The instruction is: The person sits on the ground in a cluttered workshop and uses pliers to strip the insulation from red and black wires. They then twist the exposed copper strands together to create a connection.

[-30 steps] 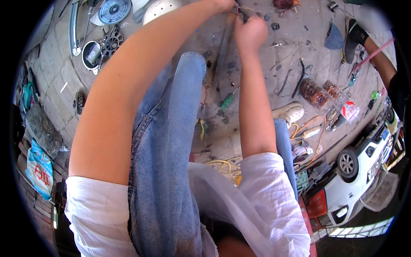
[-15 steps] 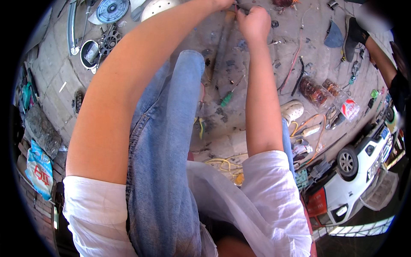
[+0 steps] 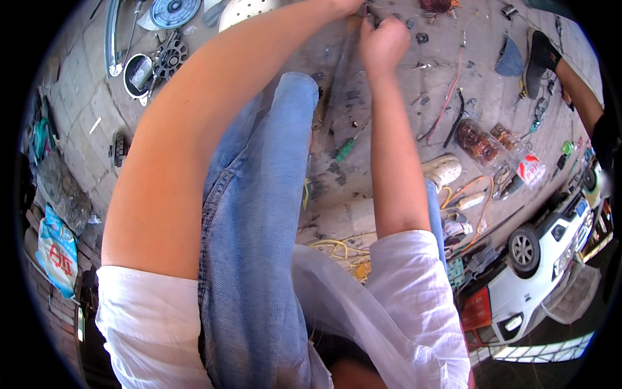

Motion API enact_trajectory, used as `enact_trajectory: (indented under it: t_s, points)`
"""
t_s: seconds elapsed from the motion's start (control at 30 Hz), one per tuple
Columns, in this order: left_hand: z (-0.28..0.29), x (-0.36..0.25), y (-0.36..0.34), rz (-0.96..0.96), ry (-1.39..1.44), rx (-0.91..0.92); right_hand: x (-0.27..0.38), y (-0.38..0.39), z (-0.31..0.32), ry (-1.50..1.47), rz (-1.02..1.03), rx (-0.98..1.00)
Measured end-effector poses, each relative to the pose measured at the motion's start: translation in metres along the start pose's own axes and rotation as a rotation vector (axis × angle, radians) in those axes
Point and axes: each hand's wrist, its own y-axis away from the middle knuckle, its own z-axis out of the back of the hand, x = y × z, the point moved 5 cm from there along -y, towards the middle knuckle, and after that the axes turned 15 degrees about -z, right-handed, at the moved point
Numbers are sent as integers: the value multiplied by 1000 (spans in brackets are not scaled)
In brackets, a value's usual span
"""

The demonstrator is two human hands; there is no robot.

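Note:
Both of my arms reach to the top edge of the picture, where the hands are close together. My right hand (image 3: 386,44) is closed, thumb up, around something dark and thin that I cannot make out. A small reddish bit shows between the two hands. My left hand (image 3: 348,6) is largely cut off by the top edge, and its fingers are hidden. Below the hands, a long dark bar (image 3: 338,71) lies on the paving. Nearby is a screwdriver with a green handle (image 3: 345,150).
At upper left are a blue-grey disc (image 3: 173,10) and a round metal housing (image 3: 138,79). Plastic bottles with copper-coloured contents (image 3: 478,141) lie to the right, near yellow and orange cords (image 3: 481,220). Another person's foot (image 3: 541,61) is at far right, above a white car (image 3: 531,285).
The view has shifted slightly, so the ground items sit a little to the right. My left hand is marginally further right; my right hand stays closed beside it.

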Motion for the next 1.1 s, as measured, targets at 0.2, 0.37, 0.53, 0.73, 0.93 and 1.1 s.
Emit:
enact_trajectory:
  t_s: [0.2, 0.37, 0.53, 0.73, 0.93, 1.1]
  points:
    - [5, -4, 0, -45, 113, 15, 1, 0, 0, 0, -7, 17]
    - [6, -5, 1, -37, 76, -6, -1, 0, -2, -4, -7, 35]
    - [7, -6, 2, -57, 99, 7, -1, 1, 2, -82, -18, 25]
    - [-8, 15, -2, -54, 214, 30, -29, -15, -20, 228, 19, -51]
    - [-14, 23, -15, -143, 80, 78, -15, -6, -9, -105, 164, -99]
    - [-12, 13, -15, -99, 137, 98, -18, -13, -6, -33, 126, -45]
